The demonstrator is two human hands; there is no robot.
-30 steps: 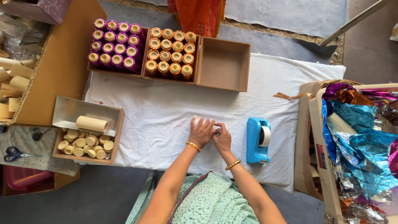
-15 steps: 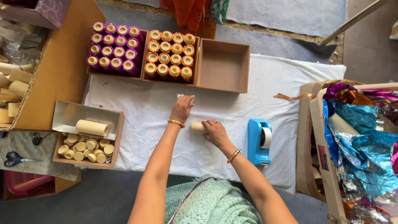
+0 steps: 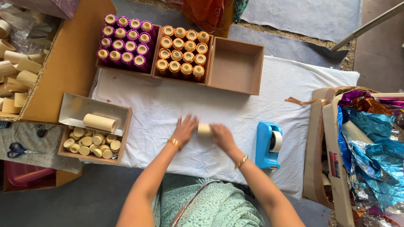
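Observation:
A short cream cardboard tube (image 3: 204, 129) lies on the white cloth (image 3: 168, 109) between my two hands. My left hand (image 3: 185, 130) touches its left end with fingers spread, blurred by motion. My right hand (image 3: 221, 135) presses against its right end. Both wrists wear gold bangles. Whether either hand grips the tube firmly is unclear because of the blur.
A blue tape dispenser (image 3: 269, 145) sits right of my hands. At the back stand a box of purple-wrapped tubes (image 3: 125, 42), a box of orange-wrapped tubes (image 3: 182, 49) and an empty brown box (image 3: 235, 67). A tray of plain tubes (image 3: 93, 134) is left; shiny foil sheets (image 3: 370, 138) right; scissors (image 3: 17, 149) far left.
My left hand has come back down from the upper cloth to the tube. Both hands now meet at the tube, slightly left of where they were.

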